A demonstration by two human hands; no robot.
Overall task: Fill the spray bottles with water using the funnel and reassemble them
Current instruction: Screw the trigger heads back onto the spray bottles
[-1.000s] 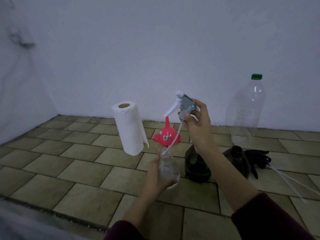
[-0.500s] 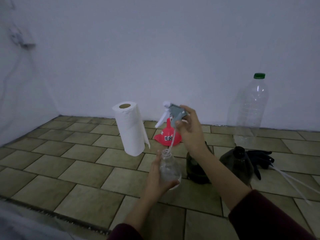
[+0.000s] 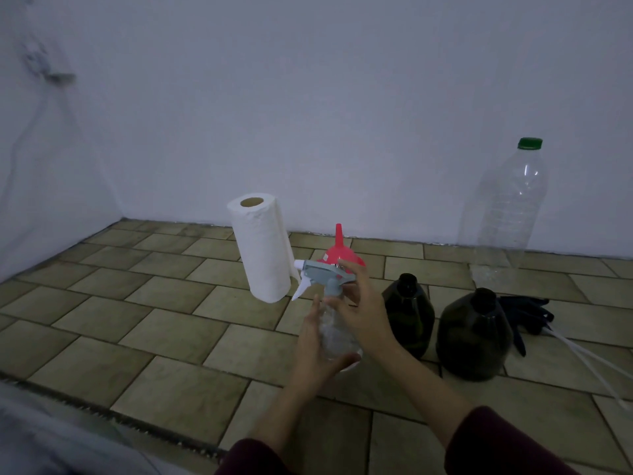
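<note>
My left hand [image 3: 317, 351] grips a small clear spray bottle [image 3: 337, 337] just above the tiled floor. A grey and white trigger spray head [image 3: 320, 274] now sits on the bottle's neck, with its tube down inside. My right hand [image 3: 359, 303] holds the head's collar from the right. A red funnel [image 3: 339, 250] stands upside down on the floor behind the hands. Two dark spray bottles, one nearer the middle [image 3: 409, 311] and one further right [image 3: 474, 335], stand open with no heads on.
A paper towel roll [image 3: 262, 246] stands left of the funnel. A tall clear plastic bottle with a green cap [image 3: 507, 214] stands by the wall at the right. Dark gloves [image 3: 527, 313] and white dip tubes [image 3: 589, 358] lie right of the dark bottles.
My right hand has come down with the spray head, sliding its tube into the clear bottle until the head reached the neck. My left hand kept hold of the bottle.
</note>
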